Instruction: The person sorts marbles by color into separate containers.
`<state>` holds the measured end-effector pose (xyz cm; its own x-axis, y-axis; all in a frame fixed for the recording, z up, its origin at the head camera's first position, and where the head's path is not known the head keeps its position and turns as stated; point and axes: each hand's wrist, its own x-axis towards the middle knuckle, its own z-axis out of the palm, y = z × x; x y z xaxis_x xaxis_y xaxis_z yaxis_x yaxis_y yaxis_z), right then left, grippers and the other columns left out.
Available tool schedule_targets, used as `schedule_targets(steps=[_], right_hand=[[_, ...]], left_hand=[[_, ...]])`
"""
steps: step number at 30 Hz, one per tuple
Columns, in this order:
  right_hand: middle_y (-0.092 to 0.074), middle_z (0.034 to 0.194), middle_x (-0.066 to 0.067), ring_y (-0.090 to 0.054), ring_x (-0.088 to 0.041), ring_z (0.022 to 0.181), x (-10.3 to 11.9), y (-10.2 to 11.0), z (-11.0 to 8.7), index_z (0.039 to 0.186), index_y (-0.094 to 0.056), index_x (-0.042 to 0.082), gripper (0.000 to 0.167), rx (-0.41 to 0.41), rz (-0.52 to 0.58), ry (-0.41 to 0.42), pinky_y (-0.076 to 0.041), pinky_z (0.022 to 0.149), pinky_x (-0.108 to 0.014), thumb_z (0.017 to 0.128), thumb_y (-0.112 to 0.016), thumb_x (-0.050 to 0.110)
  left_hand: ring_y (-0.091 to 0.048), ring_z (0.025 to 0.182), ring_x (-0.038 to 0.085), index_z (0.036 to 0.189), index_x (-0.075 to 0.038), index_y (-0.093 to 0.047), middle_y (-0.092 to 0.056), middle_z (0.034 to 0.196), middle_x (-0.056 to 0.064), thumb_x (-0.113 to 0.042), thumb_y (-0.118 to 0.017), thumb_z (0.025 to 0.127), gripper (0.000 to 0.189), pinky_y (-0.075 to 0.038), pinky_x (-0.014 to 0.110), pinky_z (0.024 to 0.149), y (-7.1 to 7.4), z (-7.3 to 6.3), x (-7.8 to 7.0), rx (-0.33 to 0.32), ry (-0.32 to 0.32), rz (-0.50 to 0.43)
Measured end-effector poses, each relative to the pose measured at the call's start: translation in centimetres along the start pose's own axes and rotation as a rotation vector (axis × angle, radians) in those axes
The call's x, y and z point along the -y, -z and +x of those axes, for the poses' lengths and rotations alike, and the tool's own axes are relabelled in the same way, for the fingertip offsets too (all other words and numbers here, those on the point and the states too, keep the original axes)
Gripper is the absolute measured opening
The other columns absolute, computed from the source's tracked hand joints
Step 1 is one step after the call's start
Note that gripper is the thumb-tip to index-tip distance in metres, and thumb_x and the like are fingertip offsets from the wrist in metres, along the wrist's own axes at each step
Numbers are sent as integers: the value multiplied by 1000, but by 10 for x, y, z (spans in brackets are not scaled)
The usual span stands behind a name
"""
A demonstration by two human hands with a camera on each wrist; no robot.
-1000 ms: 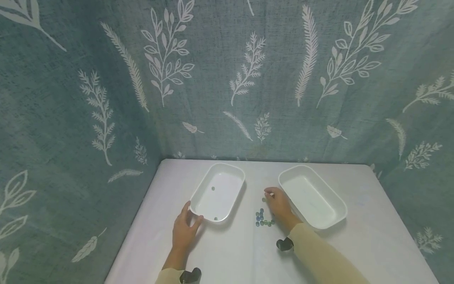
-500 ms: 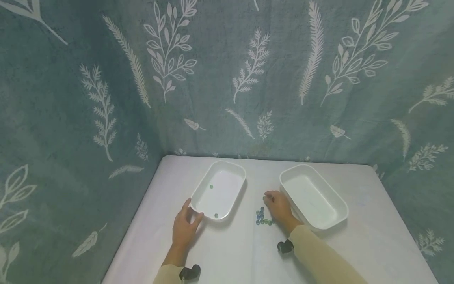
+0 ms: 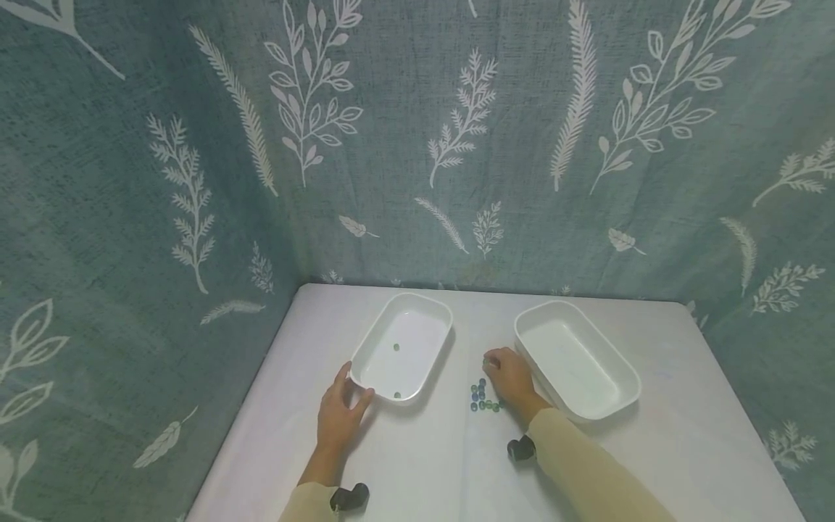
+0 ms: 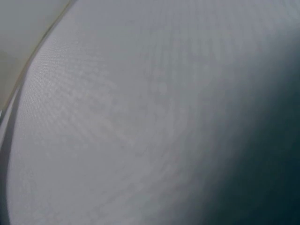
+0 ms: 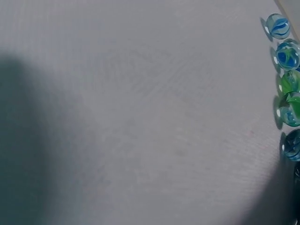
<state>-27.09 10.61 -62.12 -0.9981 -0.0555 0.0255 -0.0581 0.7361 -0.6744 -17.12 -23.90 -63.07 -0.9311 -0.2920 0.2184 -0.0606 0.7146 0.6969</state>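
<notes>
My left hand [image 3: 337, 419] spreads thumb and fingers around the near left corner of the left white tray [image 3: 424, 370], fingertips right at its rim. Inside that tray lie two small glass marbles, one greenish marble [image 3: 396, 347] near the middle and another marble [image 3: 397, 395] by the near wall. Between the trays, my right hand [image 3: 511, 374] pinches a marble [image 3: 485, 362] at its fingertips, close over the tablecloth. Just nearer to me is a group of blue and green marbles [image 3: 482, 396] in an L-like arrangement. Several swirled marbles [image 5: 287, 55] line the right wrist view's right edge.
A second white tray [image 3: 625, 362], with no marbles visible in it, stands right of my right hand. White cloth covers the table [image 3: 417, 464]. A leaf-patterned green curtain [image 3: 391, 145] hangs behind and at both sides.
My right fingertips have come down onto the marble beneath them. The greenish marble in the left tray has shifted slightly. My left hand stays at the tray corner; the head view tilts slightly.
</notes>
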Motion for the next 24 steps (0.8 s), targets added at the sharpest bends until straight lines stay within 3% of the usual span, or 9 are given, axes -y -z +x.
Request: schedule_targets(steps=[13, 24], right_hand=[[-63, 124, -12, -56, -32, 120, 4, 7, 0, 121, -64, 8, 31, 33, 115, -70, -43, 101, -50, 94, -60, 23], [-65, 117, -7, -61, -25, 105, 9, 9, -1, 119, -66, 10, 28, -2, 230, -74, -49, 92, -46, 92, -64, 20]], left_hand=[[-45, 128, 41, 148, -19, -39, -49, 144, 13, -53, -71, 84, 80, -34, 64, 102, -2, 1, -3, -19, -14, 4], [-46, 127, 42, 148, -16, -39, -50, 142, 14, -49, -73, 84, 80, -33, 65, 102, 0, -3, -4, -28, -33, -22]])
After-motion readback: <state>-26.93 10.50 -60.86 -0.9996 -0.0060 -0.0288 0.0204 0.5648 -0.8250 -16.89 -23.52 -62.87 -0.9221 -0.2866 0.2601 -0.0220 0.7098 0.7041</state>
